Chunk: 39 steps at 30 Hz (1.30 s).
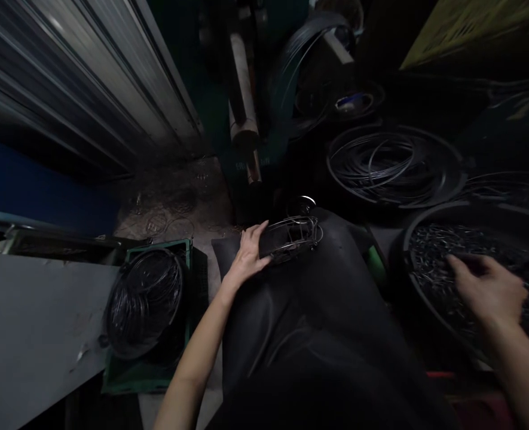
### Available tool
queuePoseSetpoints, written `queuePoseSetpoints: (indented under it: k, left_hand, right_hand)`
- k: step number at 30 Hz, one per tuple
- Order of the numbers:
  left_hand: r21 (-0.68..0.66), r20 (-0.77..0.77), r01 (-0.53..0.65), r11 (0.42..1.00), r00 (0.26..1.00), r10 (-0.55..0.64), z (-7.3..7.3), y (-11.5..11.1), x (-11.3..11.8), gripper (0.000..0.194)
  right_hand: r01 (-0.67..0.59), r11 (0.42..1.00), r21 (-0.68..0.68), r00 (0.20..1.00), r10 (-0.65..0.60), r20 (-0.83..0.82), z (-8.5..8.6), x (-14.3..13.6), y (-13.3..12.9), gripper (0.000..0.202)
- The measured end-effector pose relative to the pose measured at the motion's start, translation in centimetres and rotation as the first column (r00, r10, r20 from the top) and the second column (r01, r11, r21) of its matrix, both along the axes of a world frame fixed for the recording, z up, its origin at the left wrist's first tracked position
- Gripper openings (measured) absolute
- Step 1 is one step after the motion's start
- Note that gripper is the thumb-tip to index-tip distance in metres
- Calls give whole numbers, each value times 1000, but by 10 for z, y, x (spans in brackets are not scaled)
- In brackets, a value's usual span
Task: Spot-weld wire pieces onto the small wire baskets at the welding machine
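- My left hand (pixel 249 251) lies on my lap, on the dark apron (pixel 318 310) over my knee, fingers curled round the near end of a small wire frame (pixel 293 237).
- The wire frame lies on its side on the far part of the apron, near its top edge; it stretches away from my left hand toward the right, so my palm covers its left end and the rest juts out beyond my fingertips.
- My thumb sits above the frame and the fingers beneath or behind it; the hold is a loose clasp, not a tight fist.
- My right hand (pixel 486 289) is well apart from the frame, off to the right, over a dark round tub (pixel 419 236) of small metal pieces (pixel 439 251).
- That hand hangs palm down with fingers bent and slightly parted; it is blurred, and I cannot tell whether it pinches anything.
- On the floor left of my lap stands a green crate (pixel 174 248) holding a coil of dark wire (pixel 143 301).
- Beyond the tub, farther right and back, lie loose wire hoops (pixel 392 161).
- A grey panel (pixel 31 334) fills the lower left corner.
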<state>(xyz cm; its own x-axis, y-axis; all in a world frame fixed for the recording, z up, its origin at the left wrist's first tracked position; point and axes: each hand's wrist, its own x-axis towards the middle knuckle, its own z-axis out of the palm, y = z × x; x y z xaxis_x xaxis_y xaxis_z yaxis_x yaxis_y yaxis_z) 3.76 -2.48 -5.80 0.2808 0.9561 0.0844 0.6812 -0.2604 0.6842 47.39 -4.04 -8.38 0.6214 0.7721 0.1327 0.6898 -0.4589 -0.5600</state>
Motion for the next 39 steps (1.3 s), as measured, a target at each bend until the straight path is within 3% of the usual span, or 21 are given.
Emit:
queuePoseSetpoints:
  k: [2,4,7,11,14,17,26,33,39]
  left_hand:
    - [29,19,-72,997,997,72,0,-2,2,79]
    - [30,12,-137,990,991,137,1,-3,4,72]
    - [1,22,-172,985,985,172,6,-4,6,69]
    - [64,-6,-167,984,986,167,15,-1,5,69]
    - [157,-81,-181,971,977,196,20,4,4,67]
    - [225,-149,-188,956,963,225,25,8,5,67]
    - [321,-295,-174,931,915,273,35,17,8,65]
    - [372,-270,-181,910,917,293,31,19,4,61]
    - [393,-275,-198,898,906,321,33,19,-2,60]
  right_hand:
    - [-52,998,37,986,57,-154,19,-35,-4,21]
    - [-183,979,90,938,202,-283,35,-73,-5,28]
    - [-359,927,106,870,373,-322,53,-120,-3,32]
    - [-543,827,146,748,555,-364,69,-164,8,34]
    - [-669,716,201,614,685,-392,77,-192,19,30]
    - [-739,641,206,544,748,-379,80,-217,32,26]
    - [-707,700,97,525,612,-591,71,-248,66,30]
    - [-648,727,227,471,617,-630,57,-263,74,31]
    - [-677,699,232,458,646,-611,58,-267,68,30]
